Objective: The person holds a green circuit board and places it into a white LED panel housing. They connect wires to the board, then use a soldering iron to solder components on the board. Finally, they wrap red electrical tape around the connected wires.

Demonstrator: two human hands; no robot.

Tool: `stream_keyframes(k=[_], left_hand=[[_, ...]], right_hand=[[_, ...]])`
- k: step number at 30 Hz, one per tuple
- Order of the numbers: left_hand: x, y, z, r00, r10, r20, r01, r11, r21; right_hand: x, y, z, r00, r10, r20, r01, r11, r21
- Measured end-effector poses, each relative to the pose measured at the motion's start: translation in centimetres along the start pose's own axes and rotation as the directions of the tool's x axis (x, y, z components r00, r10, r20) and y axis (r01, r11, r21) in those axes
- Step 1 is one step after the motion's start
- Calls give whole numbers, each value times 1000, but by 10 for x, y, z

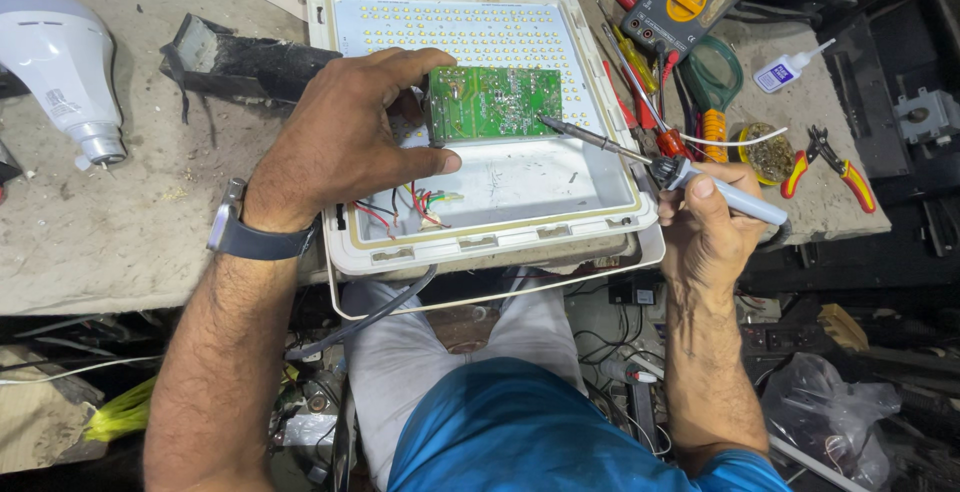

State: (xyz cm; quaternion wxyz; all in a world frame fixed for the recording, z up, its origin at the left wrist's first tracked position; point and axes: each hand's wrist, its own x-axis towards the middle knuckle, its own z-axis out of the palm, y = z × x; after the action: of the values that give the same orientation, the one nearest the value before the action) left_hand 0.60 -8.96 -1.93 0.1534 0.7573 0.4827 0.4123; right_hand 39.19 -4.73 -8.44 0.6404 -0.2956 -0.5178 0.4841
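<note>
- Circuit board [493, 102] — green, thin and stiff — stands tilted on edge inside the white lamp housing [480, 237], over the LED panel [470, 32].
- Left hand [345, 142]: its grip is clamped on the board's near-left edge, thumb below, fingers curled over the top.
- Likely light but fragile; best held by the bare edges, off the solder side.
- Right hand [705, 222]: grip closed round the soldering iron [660, 167] handle — the tip touches the board's right edge, away from the left grip.
- Red wires [405, 207] lie just under the left grip.
</note>
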Motion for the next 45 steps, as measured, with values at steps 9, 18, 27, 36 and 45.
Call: stream_keyframes(k=[9,18,27,36,45], left_hand=[[0,-3,1,1000,9,-4,-9,1000,13],[1,-3,1,999,30,-12,-30,999,23],[3,-1,2,1000,13,-4,-13,1000,28],[5,5,0,1000,20,10,-19,999,-39],[6,10,1,1000,16,25,-15,1000,-27]], right_hand=[[0,-2,0,1000,12,10,-12,1000,11],[4,-11,1,998,-9,66,11,1000,-19],[5,-12,1,999,33,34,-33,999,-13],[2,-10,-3,999,5,47,-5,1000,9],[-7,-5,-10,997,-52,-64,58,994,89]])
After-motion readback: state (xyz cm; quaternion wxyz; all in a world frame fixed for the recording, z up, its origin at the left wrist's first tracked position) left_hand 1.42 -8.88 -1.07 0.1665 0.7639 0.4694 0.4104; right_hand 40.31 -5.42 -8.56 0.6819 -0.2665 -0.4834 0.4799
